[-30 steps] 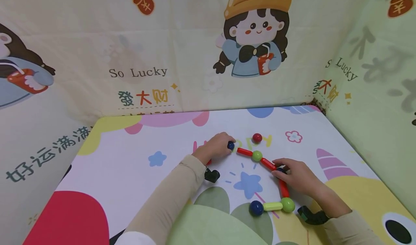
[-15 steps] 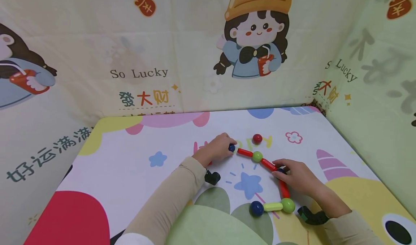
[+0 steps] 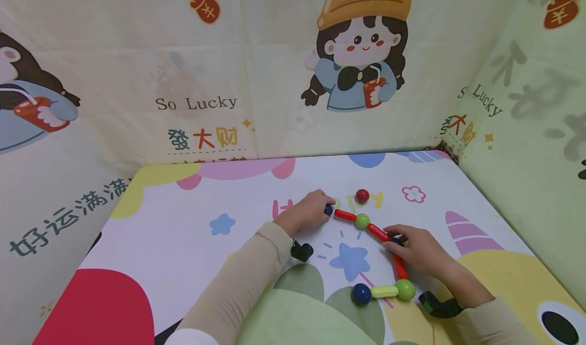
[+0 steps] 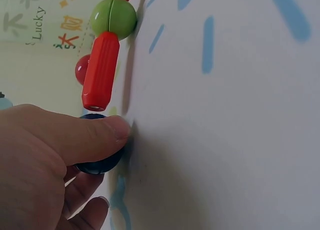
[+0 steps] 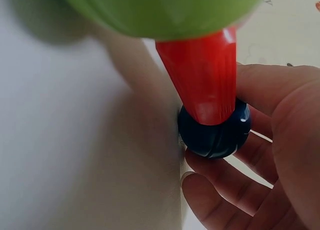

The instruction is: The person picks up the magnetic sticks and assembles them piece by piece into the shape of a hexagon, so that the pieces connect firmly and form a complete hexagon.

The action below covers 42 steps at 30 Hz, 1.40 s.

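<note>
With thumb and fingers, my left hand (image 3: 308, 213) pinches a dark blue ball (image 4: 102, 165). Just off that ball lies the free end of a red rod (image 4: 101, 72); a small gap shows between them. The rod joins a light green ball (image 3: 362, 221), then another red rod (image 3: 378, 232). At the following joint, my right hand (image 3: 423, 248) holds a second dark blue ball (image 5: 215, 140) between thumb and fingers. From there a red rod (image 5: 205, 79) runs to a green ball (image 3: 405, 289), a yellow-green rod (image 3: 384, 291) and a blue end ball (image 3: 361, 294).
A loose red ball (image 3: 362, 196) lies behind the chain. The table (image 3: 183, 263) has a printed cover. Patterned cloth (image 3: 274, 70) hangs along the back and both sides. Black wrist cameras, such as the left one (image 3: 302, 251), sit low near the table surface.
My left hand has shifted slightly right and nearer with its blue ball, narrowing the gap to the red rod's end. My right hand and the chain look unmoved.
</note>
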Tool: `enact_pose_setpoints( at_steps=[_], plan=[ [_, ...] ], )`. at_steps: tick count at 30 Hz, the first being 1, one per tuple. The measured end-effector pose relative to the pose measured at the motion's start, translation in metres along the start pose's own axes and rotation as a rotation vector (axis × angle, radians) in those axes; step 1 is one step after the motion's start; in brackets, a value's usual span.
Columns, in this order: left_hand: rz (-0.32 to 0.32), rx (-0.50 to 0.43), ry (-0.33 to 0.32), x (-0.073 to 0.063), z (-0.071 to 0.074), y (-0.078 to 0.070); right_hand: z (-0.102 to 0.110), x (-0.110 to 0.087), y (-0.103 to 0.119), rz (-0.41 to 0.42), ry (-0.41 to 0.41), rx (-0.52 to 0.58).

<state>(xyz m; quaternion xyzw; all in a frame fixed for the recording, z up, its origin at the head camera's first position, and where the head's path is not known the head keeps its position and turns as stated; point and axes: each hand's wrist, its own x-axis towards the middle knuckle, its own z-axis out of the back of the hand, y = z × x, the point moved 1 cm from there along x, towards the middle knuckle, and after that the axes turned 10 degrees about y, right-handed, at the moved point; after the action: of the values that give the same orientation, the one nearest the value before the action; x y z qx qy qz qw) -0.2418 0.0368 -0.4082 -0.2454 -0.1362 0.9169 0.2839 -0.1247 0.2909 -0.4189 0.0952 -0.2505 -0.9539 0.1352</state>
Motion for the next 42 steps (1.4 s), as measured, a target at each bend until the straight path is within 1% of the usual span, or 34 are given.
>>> enact_pose_setpoints(
  at_steps=[5,12,16,20,26,30,33,38,42],
  plan=[
    [-0.006,0.005,-0.002,0.002,0.0,-0.003,-0.001,0.0,0.0,-0.005,-0.006,-0.002],
    [-0.023,0.006,-0.017,0.004,-0.002,-0.001,-0.001,0.001,0.0,-0.015,-0.008,-0.003],
    [-0.027,-0.001,-0.02,0.005,-0.003,0.001,-0.002,0.003,0.003,0.006,-0.008,-0.003],
    [-0.016,-0.024,-0.012,0.003,-0.004,0.002,-0.002,0.006,0.006,0.022,-0.006,0.003],
    [-0.027,-0.029,-0.004,-0.002,-0.006,0.002,-0.001,0.007,0.007,0.019,-0.004,0.0],
    [-0.031,-0.022,0.001,-0.005,-0.007,0.001,-0.001,0.008,0.008,0.004,0.0,0.006],
    [-0.029,-0.043,0.01,-0.007,-0.006,0.001,-0.002,0.008,0.009,-0.025,-0.01,0.009],
    [-0.033,-0.073,0.015,-0.012,-0.007,0.0,-0.007,0.008,0.01,-0.066,-0.06,0.006],
    [-0.04,-0.07,-0.01,-0.014,-0.007,0.001,-0.009,0.008,0.013,-0.083,-0.089,-0.005]
  ],
)
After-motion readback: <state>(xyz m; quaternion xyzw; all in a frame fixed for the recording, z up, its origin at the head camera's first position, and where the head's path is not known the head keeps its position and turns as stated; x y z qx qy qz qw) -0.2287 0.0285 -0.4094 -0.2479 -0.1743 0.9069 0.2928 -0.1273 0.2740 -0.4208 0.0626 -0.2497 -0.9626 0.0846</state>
